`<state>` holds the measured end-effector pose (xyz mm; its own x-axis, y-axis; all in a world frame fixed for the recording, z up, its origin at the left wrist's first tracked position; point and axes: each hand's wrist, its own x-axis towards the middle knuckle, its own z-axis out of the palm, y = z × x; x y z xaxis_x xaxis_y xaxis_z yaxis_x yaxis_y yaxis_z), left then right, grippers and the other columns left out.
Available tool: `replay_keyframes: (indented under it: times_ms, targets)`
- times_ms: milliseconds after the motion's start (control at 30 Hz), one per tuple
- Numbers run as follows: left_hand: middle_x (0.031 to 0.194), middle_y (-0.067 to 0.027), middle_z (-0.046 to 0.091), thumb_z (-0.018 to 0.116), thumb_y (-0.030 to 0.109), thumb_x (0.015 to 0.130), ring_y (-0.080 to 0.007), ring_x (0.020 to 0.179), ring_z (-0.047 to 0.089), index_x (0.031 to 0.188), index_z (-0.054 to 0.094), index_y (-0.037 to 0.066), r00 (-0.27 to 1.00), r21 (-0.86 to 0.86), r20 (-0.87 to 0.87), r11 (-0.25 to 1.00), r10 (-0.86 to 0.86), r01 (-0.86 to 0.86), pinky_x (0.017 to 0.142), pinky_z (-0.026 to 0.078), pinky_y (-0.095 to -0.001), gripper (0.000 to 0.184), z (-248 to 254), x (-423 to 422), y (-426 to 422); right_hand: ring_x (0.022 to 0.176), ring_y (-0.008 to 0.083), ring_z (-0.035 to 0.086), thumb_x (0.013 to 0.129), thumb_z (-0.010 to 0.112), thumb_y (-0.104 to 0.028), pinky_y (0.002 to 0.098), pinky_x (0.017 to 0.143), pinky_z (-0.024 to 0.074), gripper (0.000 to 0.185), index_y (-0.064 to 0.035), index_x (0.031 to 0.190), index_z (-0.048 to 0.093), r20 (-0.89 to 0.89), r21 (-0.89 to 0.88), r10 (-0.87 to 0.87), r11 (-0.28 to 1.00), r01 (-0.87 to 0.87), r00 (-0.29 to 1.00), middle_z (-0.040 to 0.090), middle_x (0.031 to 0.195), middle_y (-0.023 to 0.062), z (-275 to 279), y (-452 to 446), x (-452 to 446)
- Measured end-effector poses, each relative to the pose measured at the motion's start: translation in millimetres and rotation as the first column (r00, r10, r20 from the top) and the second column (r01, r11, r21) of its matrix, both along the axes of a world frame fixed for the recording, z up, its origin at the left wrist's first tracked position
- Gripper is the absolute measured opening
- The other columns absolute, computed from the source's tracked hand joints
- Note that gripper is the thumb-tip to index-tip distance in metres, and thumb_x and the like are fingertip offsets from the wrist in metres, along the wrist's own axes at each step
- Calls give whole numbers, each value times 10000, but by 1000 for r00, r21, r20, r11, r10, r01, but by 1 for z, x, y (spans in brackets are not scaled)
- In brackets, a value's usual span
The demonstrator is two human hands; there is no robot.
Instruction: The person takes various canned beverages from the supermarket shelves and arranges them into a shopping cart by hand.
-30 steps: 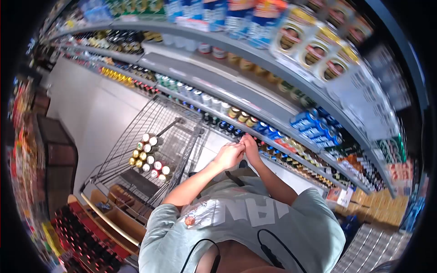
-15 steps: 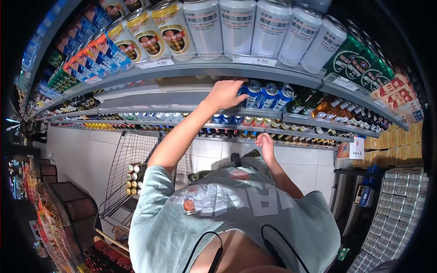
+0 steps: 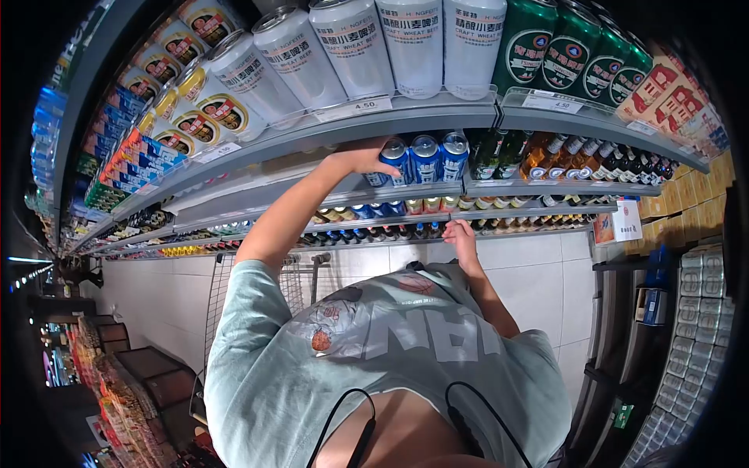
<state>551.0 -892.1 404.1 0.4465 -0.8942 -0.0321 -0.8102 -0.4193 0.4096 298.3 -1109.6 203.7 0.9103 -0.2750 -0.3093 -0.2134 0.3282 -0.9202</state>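
My left hand [image 3: 365,159] reaches into the shelf below the top tier, at the left end of a row of blue cans [image 3: 425,160]. Its thumb lies across the front of the leftmost upright blue can [image 3: 397,157], while the fingers pass behind it, mostly hidden under the upper shelf. Lower and to the right, my right hand [image 3: 462,238] hovers in front of the bottom shelves, fingers curled in, with nothing visible in it. Green bottles [image 3: 488,156] stand just right of the blue cans.
Above are large white cans [image 3: 351,51], green cans [image 3: 529,47] and a shelf edge with price labels [image 3: 353,108]. A wire cart [image 3: 221,292] stands at lower left, partly behind my arm. Stacked canned drinks [image 3: 686,335] and yellow boxes [image 3: 686,195] are at the right.
From together near my body, my hands have parted, the left reaching up to the blue cans. The view has turned toward the shelves, and the cart has moved mostly behind my left arm.
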Motion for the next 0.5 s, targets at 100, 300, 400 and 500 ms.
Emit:
replay_keyframes:
  times_ms: [100, 300, 400, 500]
  targets:
    - [1361, -265, 488, 825, 508, 673, -358, 1282, 477, 1412, 362, -36, 997, -4, -67, 1000, 25, -25, 1072, 388, -410, 1028, 3, -2, -2, 761, 147, 629, 968, 446, -197, 274, 675, 497, 220, -47, 991, 604, -10, -2, -27, 1000, 27, 1000, 618, 807, 46, -3, -11, -3]
    - [1386, -255, 479, 853, 498, 630, -354, 1302, 465, 1417, 376, -21, 998, -10, -52, 999, 43, -44, 1093, 374, -403, 1056, 5, -5, -3, 740, 130, 621, 958, 478, -203, 262, 655, 472, 195, -66, 964, 616, -2, 42, -116, 992, 116, 993, 618, 788, 27, -10, -28, -3]
    - [1390, -242, 481, 861, 509, 609, -352, 1302, 465, 1417, 378, -17, 999, -23, 3, 999, 36, -35, 1100, 366, -407, 1078, 5, -6, -3, 739, 130, 620, 956, 478, -198, 263, 647, 467, 190, -68, 964, 616, -20, 49, -101, 994, 102, 995, 617, 786, 26, -10, -31, 0]
    - [1401, -244, 461, 841, 534, 627, -361, 1311, 450, 1430, 358, -6, 1000, -46, 4, 999, 7, -6, 1099, 358, -406, 1081, 15, -13, -3, 733, 140, 624, 962, 471, -220, 265, 651, 479, 217, -55, 979, 611, -26, 33, -85, 996, 86, 996, 619, 798, 35, -11, -29, 4]
